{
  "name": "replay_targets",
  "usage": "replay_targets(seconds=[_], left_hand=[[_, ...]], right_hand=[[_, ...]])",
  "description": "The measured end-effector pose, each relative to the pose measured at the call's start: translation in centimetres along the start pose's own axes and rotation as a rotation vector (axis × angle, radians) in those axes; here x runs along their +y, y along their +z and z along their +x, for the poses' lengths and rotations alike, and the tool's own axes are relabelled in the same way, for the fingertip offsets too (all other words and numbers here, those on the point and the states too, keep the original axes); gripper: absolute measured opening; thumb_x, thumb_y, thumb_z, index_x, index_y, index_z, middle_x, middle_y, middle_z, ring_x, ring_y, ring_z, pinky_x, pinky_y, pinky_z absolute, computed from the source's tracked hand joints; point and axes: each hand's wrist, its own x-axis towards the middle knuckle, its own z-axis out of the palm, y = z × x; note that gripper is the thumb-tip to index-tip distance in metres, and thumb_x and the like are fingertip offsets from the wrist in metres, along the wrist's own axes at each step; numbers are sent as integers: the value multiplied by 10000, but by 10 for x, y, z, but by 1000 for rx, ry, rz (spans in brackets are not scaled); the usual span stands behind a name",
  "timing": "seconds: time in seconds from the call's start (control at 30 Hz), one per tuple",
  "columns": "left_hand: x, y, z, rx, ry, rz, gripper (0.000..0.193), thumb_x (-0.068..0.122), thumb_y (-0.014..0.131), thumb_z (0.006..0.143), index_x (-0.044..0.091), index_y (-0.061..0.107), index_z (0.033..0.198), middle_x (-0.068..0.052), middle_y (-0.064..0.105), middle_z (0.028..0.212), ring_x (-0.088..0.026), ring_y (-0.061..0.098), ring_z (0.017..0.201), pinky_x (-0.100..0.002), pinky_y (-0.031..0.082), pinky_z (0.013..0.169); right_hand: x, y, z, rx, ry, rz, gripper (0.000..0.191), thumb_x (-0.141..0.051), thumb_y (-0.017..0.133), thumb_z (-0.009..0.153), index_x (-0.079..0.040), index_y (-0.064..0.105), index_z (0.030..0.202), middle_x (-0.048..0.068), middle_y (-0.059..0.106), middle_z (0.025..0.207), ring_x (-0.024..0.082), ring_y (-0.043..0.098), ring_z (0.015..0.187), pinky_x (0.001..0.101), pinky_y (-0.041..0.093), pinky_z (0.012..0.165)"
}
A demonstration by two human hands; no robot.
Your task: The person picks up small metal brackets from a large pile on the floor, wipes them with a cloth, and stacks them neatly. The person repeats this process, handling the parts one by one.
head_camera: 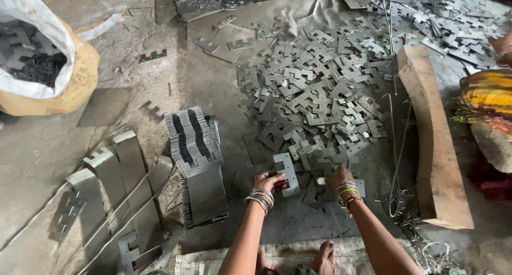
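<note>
My left hand (269, 182) grips a flat E-shaped grey metal plate (286, 171), held upright at its lower edge. My right hand (337, 178) reaches down onto the near edge of a large pile of the same stamped plates (314, 93) and touches the pieces there; whether it holds one I cannot tell. Both wrists wear coloured bangles. To the left of my left hand stands a neat stack of aligned plates (194, 157) on the dark sheet. My bare foot (323, 256) shows at the bottom edge.
A thick wooden block (432, 141) lies right of the pile, with thin wires beside it. A tan and white sack (48, 61) of metal scrap sits upper left. Long metal strips (112, 184) lie lower left. Another person's colourful clothing (488, 93) is at the right edge.
</note>
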Motion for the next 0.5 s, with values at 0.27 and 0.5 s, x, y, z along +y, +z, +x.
replay_targets(seconds=[0.27, 0.5], left_hand=[[-4, 4, -3, 22, -5, -12, 150, 2, 801, 826, -7, 688, 925, -135, 759, 861, -260, 761, 725, -420, 662, 692], [-9, 12, 7, -182, -64, 53, 229, 45, 818, 839, -23, 727, 1037, -137, 782, 957, -268, 775, 828, -425, 657, 772]], right_hand=[[14, -20, 18, 8, 31, 424, 537, -172, 848, 730, -85, 695, 1238, 205, 748, 1123, 383, 722, 1024, 456, 582, 893], [4, -22, 16, -402, -166, 939, 564, -57, 770, 784, -51, 613, 1325, 160, 743, 1186, 251, 738, 927, 382, 627, 797]])
